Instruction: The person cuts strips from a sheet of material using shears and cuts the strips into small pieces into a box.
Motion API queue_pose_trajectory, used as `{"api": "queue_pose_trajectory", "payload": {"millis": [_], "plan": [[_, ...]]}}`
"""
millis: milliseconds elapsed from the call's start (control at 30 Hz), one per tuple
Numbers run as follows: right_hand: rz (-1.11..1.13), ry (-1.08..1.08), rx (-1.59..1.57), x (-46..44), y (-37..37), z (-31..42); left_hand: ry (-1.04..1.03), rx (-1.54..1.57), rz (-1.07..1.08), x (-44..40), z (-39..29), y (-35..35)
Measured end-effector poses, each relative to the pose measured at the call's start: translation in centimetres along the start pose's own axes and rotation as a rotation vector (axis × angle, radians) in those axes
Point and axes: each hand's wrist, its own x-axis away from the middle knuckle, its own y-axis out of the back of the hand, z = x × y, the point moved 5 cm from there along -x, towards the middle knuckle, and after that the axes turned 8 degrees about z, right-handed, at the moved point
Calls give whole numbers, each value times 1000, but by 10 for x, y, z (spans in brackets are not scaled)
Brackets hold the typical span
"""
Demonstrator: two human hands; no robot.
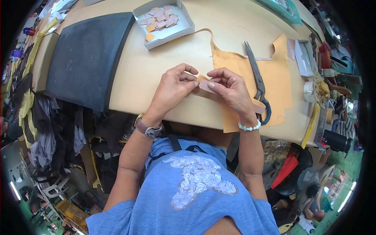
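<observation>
Both hands meet over the near part of the table, pinching a narrow leather strip, pinkish on one face and orange on the other. Its end is folded over between my left hand and my right hand. From under the right wrist a curled length of similar strip shows. Just beyond that hand, large dark-bladed scissors lie on an orange leather sheet with cut-out edges. A grey-white open box farther back holds several small leather squares, orange and pinkish.
A black slab covers the table's left side. On the right are a small white box, a white cup and a yellow strip by the edge. Dark cloth scraps hang below the left edge. Another person is far right.
</observation>
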Motion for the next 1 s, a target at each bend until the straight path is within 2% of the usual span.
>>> {"api": "queue_pose_trajectory", "payload": {"millis": [333,1000], "plan": [[-145,-15,39,-4,-2,-2,4,8,17,0,2,1],[-189,-60,101,-7,-3,-2,-4,36,-16,-9,2,2]]}}
